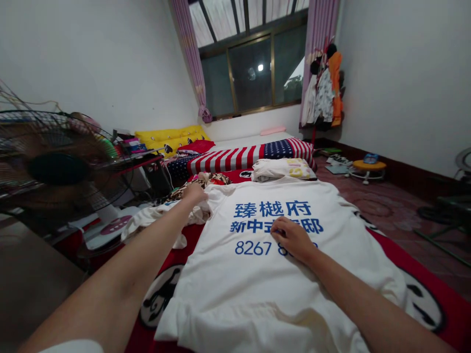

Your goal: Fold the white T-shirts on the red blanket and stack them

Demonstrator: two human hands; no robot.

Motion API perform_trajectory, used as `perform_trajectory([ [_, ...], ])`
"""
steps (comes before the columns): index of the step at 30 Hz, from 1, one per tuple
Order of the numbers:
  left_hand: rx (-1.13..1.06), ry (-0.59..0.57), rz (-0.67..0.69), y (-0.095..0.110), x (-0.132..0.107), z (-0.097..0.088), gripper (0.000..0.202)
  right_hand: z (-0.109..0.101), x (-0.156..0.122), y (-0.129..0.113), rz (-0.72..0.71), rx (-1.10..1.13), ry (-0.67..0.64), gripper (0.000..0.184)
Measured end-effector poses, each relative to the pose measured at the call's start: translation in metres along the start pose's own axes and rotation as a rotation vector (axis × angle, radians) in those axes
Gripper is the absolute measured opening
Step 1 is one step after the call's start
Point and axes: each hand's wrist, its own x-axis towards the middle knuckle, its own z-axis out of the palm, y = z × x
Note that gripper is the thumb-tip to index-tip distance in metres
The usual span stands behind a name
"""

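A white T-shirt [257, 284] with blue printed characters and digits lies spread flat on a red bed cover [423, 274]. My left hand [194, 192] reaches to the shirt's far left sleeve, fingers closed on the fabric. My right hand [290, 238] rests on the print in the middle of the shirt, fingers curled and pressed down on the cloth.
A standing fan [55, 169] is close at the left. Folded white clothing [283, 169] and a stars-and-stripes blanket [250, 156] lie beyond the shirt, yellow pillows [171, 137] behind. Clothes hang on a rack [326, 90] by the window. A small stool [368, 169] stands on the floor at right.
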Motion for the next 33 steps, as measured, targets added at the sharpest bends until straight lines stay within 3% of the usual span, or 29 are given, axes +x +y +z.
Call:
perform_trajectory([
  [3,-0.041,0.072,0.041,0.033,0.000,-0.004,0.027,0.000,0.000,0.002,0.006,0.013,-0.007,0.014],
  [6,-0.185,0.082,0.178,0.075,-0.007,0.006,0.021,0.000,0.000,0.004,0.009,0.041,-0.013,0.013],
  [9,-0.384,0.010,0.356,0.116,-0.022,0.027,0.033,0.000,0.001,0.007,-0.004,0.094,0.000,0.013],
  [12,-0.605,-0.127,0.535,0.129,-0.042,0.045,0.051,-0.002,0.001,0.009,0.011,0.150,0.028,0.013],
  [15,-0.741,-0.271,0.636,0.101,-0.067,0.048,0.053,-0.003,0.001,0.009,0.087,0.193,0.048,0.014],
  [19,-0.388,-0.254,0.535,0.028,-0.107,0.032,0.051,-0.001,0.002,0.010,0.182,0.197,0.108,0.020],
  [23,-0.193,-0.375,0.400,-0.029,-0.149,0.013,0.048,-0.001,0.007,0.008,0.271,0.150,0.140,0.018],
  [28,-0.007,-0.544,0.347,-0.062,-0.184,-0.001,0.039,-0.011,0.030,0.003,0.500,0.219,0.004,0.019],
  [33,-0.029,-0.618,0.385,-0.072,-0.193,-0.006,0.030,-0.011,0.069,0.003,0.717,0.203,-0.071,0.030],
])
